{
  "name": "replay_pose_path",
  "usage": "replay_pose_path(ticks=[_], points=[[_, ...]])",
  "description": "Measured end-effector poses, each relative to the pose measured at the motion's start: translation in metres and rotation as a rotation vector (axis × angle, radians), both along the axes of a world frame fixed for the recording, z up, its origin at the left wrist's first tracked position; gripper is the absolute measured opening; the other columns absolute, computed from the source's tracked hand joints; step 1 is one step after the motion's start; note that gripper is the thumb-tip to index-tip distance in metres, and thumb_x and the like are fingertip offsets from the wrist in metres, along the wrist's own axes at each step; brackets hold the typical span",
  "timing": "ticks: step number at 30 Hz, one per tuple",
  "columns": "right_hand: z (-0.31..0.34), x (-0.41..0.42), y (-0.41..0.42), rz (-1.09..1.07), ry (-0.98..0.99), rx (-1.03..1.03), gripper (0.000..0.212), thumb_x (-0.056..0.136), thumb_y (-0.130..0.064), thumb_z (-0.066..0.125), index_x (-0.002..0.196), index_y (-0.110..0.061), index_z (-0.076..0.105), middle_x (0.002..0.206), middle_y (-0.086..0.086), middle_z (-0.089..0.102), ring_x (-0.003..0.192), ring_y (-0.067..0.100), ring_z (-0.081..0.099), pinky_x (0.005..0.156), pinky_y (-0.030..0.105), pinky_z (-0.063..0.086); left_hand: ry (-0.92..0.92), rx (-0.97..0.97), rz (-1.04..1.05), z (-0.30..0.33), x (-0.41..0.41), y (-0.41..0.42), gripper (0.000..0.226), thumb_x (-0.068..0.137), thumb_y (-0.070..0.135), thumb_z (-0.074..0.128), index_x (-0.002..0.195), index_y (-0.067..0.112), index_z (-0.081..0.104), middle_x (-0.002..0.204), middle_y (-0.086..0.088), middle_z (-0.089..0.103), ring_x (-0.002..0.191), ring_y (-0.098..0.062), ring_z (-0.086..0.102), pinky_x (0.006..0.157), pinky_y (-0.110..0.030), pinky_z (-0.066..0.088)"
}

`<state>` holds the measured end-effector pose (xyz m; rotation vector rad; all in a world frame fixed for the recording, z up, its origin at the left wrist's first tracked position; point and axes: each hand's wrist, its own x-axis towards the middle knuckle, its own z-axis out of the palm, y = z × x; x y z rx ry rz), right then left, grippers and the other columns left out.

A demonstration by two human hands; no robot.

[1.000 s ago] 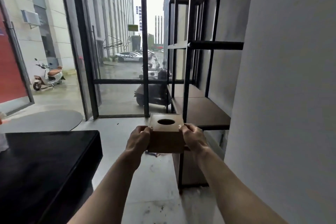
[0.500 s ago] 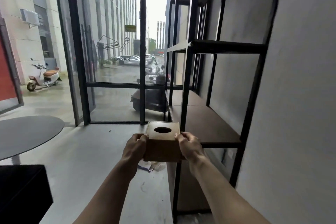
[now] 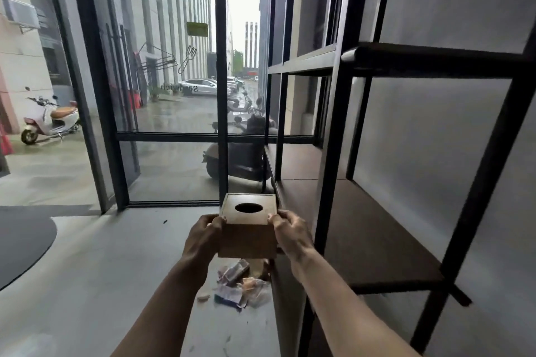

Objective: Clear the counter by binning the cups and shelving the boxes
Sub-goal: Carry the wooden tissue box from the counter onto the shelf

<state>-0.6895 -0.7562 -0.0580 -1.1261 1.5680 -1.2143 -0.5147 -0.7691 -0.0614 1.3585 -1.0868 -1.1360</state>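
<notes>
Glass doors ahead, grey floor below, black-framed shelf (image 3: 374, 240) standing to your right. You hold the box (image 3: 248, 229) in the air at waist height, oval hole up, left hand (image 3: 204, 236) and right hand (image 3: 291, 233) each pressed flat against opposite sides, thumbs over the top edge. The brown shelf board lies right of the box and roughly level with it; your right hand is nearer. Litter (image 3: 237, 284) on the floor beneath. Judgement: shelving step, box not yet placed.
</notes>
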Motion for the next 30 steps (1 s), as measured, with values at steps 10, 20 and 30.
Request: replay_pose_path(ticks=[10,20,30], points=[[-0.022,-0.002,-0.288,-0.055,-0.004,-0.033,0.06,0.07,-0.053,0.054,0.124,-0.03,0.069,0.112,0.002,0.074,0.104,0.027,0.069,0.093,0.05,0.059,-0.006,-0.003,0.008,-0.022,-0.008,-0.285,0.027,0.101,0.027,0.05,0.12,0.012,0.062,0.113,-0.013,0.066,0.106,-0.033,0.063,0.093,-0.05,0.053],[-0.018,-0.021,-0.511,-0.164,-0.05,-0.012,0.018,0.095,-0.037,0.057,0.112,-0.029,0.06,0.11,0.002,0.069,0.106,0.024,0.065,0.098,0.047,0.057,-0.037,0.034,-0.122,-0.025,-0.03,-0.536,0.029,0.101,0.024,0.05,0.126,0.013,0.059,0.119,-0.014,0.063,0.11,-0.032,0.061,0.089,-0.045,0.054],[-0.053,-0.089,-0.693,-0.588,-0.045,0.014,0.022,0.095,-0.034,0.06,0.115,-0.024,0.064,0.108,-0.002,0.067,0.09,0.012,0.058,0.08,0.034,0.049,-0.056,0.026,-0.516,-0.048,-0.115,-0.765,0.017,0.095,0.028,0.055,0.108,0.028,0.065,0.109,-0.006,0.069,0.099,-0.023,0.064,0.093,-0.045,0.054]])
